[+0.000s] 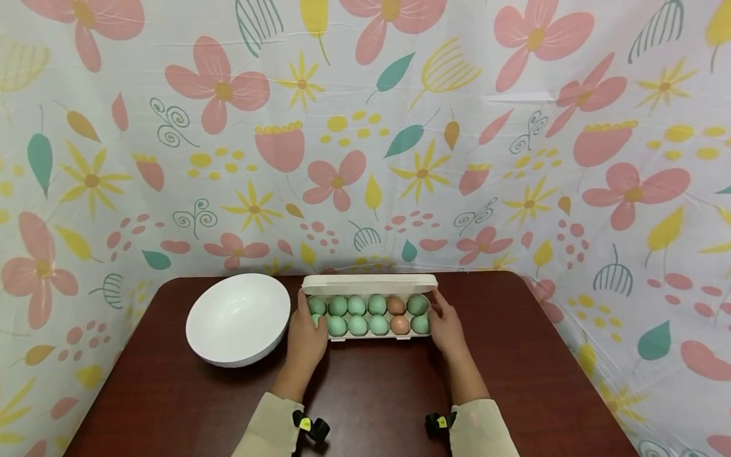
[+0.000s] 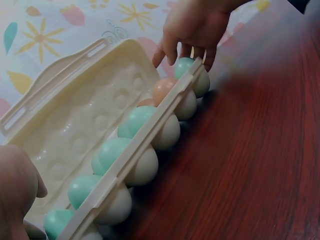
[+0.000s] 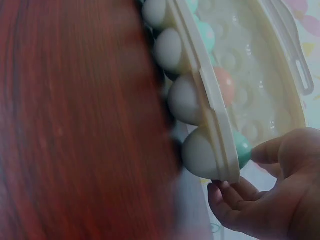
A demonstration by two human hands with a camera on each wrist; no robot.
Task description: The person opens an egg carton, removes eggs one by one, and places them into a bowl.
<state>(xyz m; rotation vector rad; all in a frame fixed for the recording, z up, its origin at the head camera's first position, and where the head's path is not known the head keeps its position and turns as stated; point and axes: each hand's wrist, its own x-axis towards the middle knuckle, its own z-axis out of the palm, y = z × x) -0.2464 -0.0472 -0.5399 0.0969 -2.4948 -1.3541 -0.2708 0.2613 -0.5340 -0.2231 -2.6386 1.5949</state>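
A cream plastic egg carton point(image 1: 370, 284) lies with its lid raised toward the wall. Two rows of eggs fill its tray, mostly green eggs point(image 1: 357, 326) with a pair of brown ones, such as the brown egg point(image 1: 400, 325) toward the right. My left hand point(image 1: 306, 336) grips the carton's left end, thumb over the front corner. At the opposite end my right hand point(image 1: 449, 327) holds the carton; in the right wrist view its thumb is beside a green egg point(image 3: 242, 150) and its fingers curl at the tray's end. Rounded egg cups bulge below the rim in both wrist views.
A wide white bowl point(image 1: 197, 346) stands left of the carton, close to my left hand. Both rest on a dark red-brown wooden table point(image 1: 371, 393). Behind the table's back edge hangs a white sheet point(image 1: 400, 184) with a flower print.
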